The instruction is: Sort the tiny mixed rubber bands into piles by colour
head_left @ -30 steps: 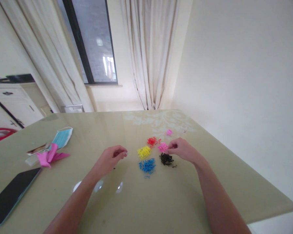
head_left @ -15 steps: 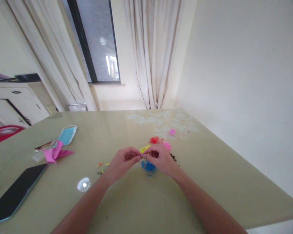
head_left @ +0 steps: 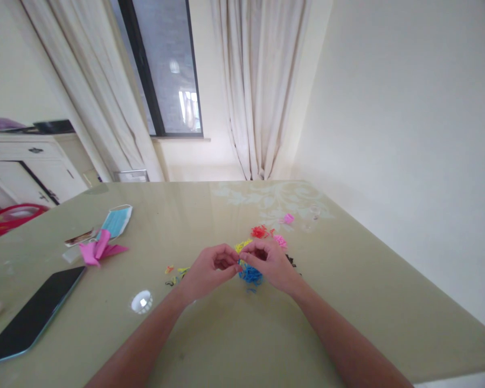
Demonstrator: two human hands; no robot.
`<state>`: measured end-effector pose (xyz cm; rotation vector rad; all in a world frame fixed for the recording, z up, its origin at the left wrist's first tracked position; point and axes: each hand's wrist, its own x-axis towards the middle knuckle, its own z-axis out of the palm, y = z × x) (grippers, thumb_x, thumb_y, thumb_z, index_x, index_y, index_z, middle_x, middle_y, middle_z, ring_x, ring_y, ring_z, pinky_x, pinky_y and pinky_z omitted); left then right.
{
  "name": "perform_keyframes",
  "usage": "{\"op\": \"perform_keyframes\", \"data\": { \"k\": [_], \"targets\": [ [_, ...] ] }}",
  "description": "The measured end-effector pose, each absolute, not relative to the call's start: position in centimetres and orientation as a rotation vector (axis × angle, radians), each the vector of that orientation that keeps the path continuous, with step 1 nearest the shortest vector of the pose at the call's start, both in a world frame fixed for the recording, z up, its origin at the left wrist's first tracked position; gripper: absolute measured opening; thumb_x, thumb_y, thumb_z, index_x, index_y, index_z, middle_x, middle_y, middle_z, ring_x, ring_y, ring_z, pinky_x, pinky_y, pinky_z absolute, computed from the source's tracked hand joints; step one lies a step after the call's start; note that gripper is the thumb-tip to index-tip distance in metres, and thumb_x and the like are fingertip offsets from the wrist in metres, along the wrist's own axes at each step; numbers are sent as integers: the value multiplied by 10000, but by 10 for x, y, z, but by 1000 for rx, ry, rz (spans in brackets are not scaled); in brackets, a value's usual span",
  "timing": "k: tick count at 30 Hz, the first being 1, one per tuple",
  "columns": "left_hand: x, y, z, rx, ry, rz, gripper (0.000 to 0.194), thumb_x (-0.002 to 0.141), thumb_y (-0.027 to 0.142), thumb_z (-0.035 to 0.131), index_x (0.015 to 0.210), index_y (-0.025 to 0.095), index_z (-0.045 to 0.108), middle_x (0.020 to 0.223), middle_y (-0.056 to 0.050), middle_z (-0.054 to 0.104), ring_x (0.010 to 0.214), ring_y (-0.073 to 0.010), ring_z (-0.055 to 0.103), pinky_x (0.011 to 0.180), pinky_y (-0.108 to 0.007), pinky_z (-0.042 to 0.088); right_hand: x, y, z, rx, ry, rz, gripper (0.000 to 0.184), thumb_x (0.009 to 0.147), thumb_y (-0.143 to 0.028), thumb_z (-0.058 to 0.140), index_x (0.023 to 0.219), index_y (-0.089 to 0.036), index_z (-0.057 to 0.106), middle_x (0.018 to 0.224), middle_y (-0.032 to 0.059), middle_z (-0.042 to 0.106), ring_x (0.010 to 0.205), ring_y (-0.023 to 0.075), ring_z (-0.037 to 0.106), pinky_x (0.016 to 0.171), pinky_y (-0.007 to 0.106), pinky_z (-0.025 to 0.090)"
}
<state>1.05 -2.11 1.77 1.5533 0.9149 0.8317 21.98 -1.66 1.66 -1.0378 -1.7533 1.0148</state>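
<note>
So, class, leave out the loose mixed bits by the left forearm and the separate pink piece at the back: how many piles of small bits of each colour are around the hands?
Red pile: 1
Yellow pile: 1
Blue pile: 1
Pink pile: 1
Black pile, partly hidden: 1
Total: 5

over the table (head_left: 234,339), the left hand (head_left: 210,271) and right hand (head_left: 271,267) hold their fingertips close together; anything pinched there is too small to tell. blue bands (head_left: 251,275) show between the hands, with yellow bands (head_left: 242,246), red bands (head_left: 259,231) and pink bands (head_left: 282,241) beyond. a phone (head_left: 36,312), pink folded paper (head_left: 99,249) and blue mask (head_left: 118,221) lie leftward.
</note>
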Motion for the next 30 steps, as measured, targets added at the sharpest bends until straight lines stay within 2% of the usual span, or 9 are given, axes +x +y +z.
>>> {"op": "perform_keyframes", "data": {
  "k": [6,12,16,22,30],
  "targets": [
    [9,-22,20,1472,919,842,357,758,456,857,891,174,685,818,-30,749,734,-152,672,702,-274,492,221,-17,22,-1055,-1794,929,304,910,-461,699,817,-177,752,691,10,614,623,141,483,562,269,354],
    [7,-22,19,1386,813,715,340,751,423,873,869,170,678,823,-20,725,754,-140,648,715,-263,458,219,-20,21,-1047,-1840,955,379,913,-538,704,831,-172,758,719,28,644,658,155,525,585,273,386],
    [8,-23,21,1335,817,713,321,730,392,887,848,170,688,798,-14,712,748,-142,637,734,-271,457,219,-21,21,-1037,-1828,981,425,907,-590,696,843,-173,752,725,33,656,654,157,533,583,274,398],
    [8,-22,18,1351,790,729,241,783,366,834,885,176,728,790,-5,696,714,-123,591,718,-257,446,219,-21,22,-1024,-1833,932,438,912,-607,683,825,-183,743,724,35,646,658,161,530,584,276,398],
    [8,-22,15,1296,757,697,253,768,343,842,906,172,718,834,-14,695,765,-134,608,747,-259,469,218,-23,23,-1024,-1841,944,428,911,-605,686,829,-188,741,714,26,635,644,155,515,575,272,388]
  ]
}}
